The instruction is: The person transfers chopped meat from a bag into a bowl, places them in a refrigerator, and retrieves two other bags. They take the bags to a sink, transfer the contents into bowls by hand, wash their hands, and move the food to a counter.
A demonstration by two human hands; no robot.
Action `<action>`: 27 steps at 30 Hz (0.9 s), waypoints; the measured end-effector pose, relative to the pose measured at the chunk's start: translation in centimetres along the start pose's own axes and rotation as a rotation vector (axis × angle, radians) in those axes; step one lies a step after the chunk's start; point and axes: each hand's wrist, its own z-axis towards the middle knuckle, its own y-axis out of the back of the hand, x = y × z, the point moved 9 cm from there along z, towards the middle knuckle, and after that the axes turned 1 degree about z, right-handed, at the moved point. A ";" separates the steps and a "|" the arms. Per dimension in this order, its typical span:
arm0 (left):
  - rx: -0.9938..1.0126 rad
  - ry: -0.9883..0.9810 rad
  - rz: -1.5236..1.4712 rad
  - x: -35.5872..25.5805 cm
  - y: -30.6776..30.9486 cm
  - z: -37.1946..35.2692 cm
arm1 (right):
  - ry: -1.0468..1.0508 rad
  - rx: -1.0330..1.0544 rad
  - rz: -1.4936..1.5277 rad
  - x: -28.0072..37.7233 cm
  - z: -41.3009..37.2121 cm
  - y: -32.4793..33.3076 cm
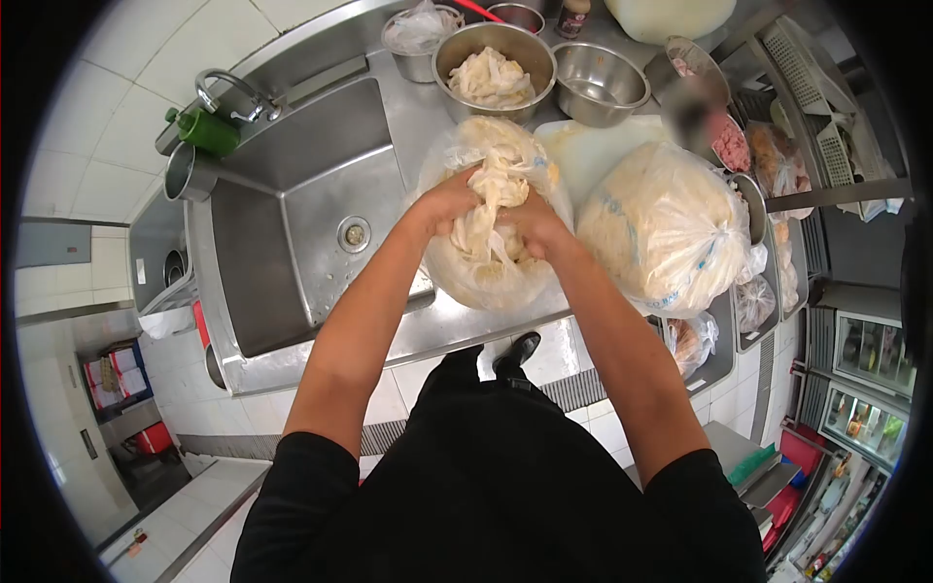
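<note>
Bag (491, 282): open on desk (457, 330), beside sink (292, 194), straight ahead under both hands.
Left hand (447, 202): clenched on strips (498, 180) at bag mouth.
Right hand (536, 225): clenched on same strips, equally near.

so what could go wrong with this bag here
The bag sits at the front edge of the counter, so it may slide off. The left hand and right hand grip the pale food inside; hard pulling might tear the thin plastic. The sink is close beside it, so spills could land there.
</note>
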 end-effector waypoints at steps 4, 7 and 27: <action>-0.103 0.057 -0.176 0.0 0.6 -0.6 | -0.011 -0.036 0.094 0.3 -0.7 -0.1; -0.205 0.059 -0.148 -2.3 0.0 -2.9 | -0.040 -0.003 0.081 2.3 -1.9 -1.2; -0.070 -0.473 0.014 -28.1 -3.4 -7.7 | 0.292 0.151 -0.230 26.8 -4.9 -8.8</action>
